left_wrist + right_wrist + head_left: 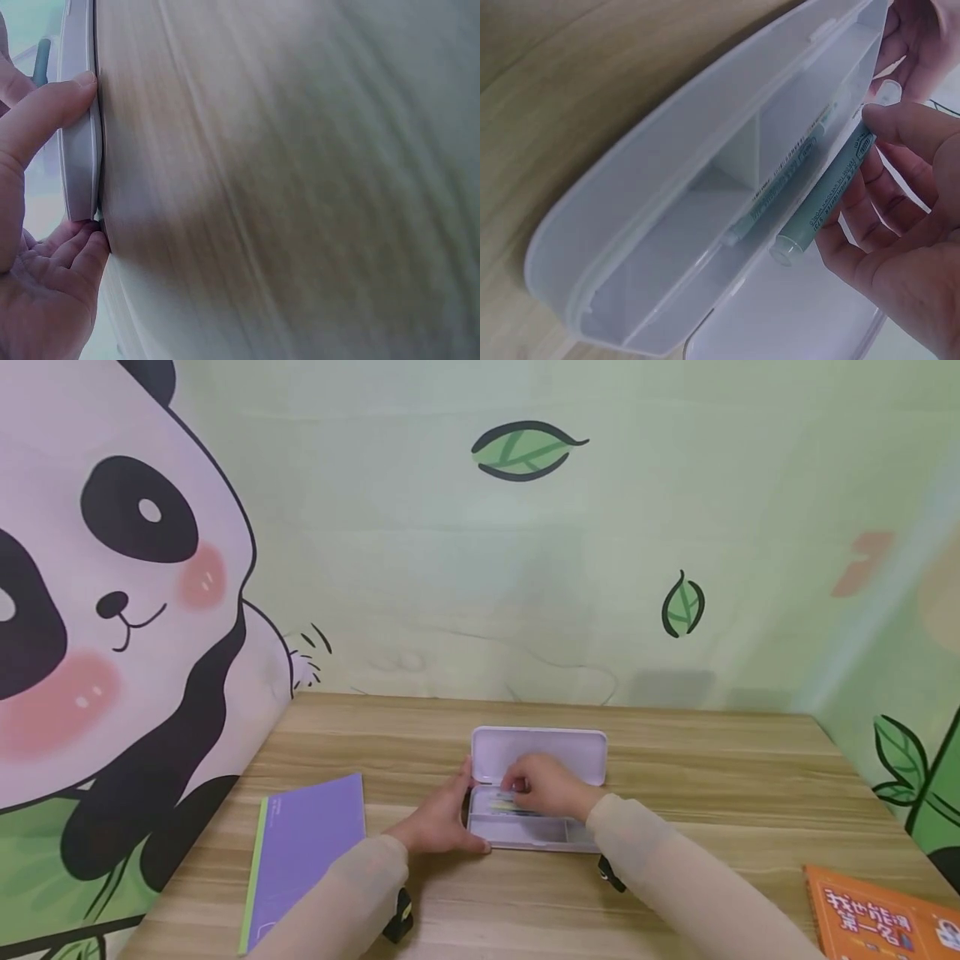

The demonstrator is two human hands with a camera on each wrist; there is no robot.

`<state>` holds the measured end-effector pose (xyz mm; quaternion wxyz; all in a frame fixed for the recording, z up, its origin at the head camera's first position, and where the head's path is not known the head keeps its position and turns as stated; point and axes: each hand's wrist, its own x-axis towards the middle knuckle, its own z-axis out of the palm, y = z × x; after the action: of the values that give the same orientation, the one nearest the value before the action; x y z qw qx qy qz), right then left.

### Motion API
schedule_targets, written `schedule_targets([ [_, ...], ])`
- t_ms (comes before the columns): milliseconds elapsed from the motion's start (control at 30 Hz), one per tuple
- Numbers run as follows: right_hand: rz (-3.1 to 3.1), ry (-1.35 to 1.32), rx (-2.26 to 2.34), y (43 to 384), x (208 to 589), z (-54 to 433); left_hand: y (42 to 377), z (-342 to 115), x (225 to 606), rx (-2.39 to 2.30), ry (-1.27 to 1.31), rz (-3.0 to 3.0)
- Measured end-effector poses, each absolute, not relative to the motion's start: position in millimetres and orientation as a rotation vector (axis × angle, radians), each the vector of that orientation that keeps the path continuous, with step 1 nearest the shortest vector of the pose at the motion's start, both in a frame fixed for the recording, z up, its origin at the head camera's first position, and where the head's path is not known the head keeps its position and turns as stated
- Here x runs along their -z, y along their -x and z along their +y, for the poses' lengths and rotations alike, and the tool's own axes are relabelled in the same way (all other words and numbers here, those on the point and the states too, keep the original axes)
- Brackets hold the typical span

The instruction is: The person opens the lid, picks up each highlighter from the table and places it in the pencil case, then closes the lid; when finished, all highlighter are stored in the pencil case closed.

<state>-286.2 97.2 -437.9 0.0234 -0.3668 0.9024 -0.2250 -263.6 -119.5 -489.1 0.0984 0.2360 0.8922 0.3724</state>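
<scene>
A white pencil case (525, 832) stands on the table with its lid (555, 752) raised at the back. At its left end my left hand (442, 818) grips the case, thumb at the front side and fingers round the end. My right hand (551, 783) is over the back compartment and pinches a green marker (826, 196) between thumb and fingers, as the right wrist view shows. Below it, a second green marker (784, 184) lies in the long back compartment. A divider (742, 154) splits the front of the case into two sections.
On the wooden table (675, 760), a purple notebook (311, 847) with a green spine lies to the left. An orange book (877, 914) lies at the right front edge. Behind the table hangs a backdrop (420, 568) with a panda and leaves.
</scene>
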Motion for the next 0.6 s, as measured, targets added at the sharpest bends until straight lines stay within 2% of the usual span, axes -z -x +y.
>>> schedule_targets([
  [367,2.774,1.06,0.772,286.7,437.1,100.8,261.9,-117.6,489.3,-1.123,-0.685,2.624],
  [600,2.779,1.127,0.814,282.5,433.1,116.8,260.9,-118.0,488.2,-1.141,-0.678,2.618],
])
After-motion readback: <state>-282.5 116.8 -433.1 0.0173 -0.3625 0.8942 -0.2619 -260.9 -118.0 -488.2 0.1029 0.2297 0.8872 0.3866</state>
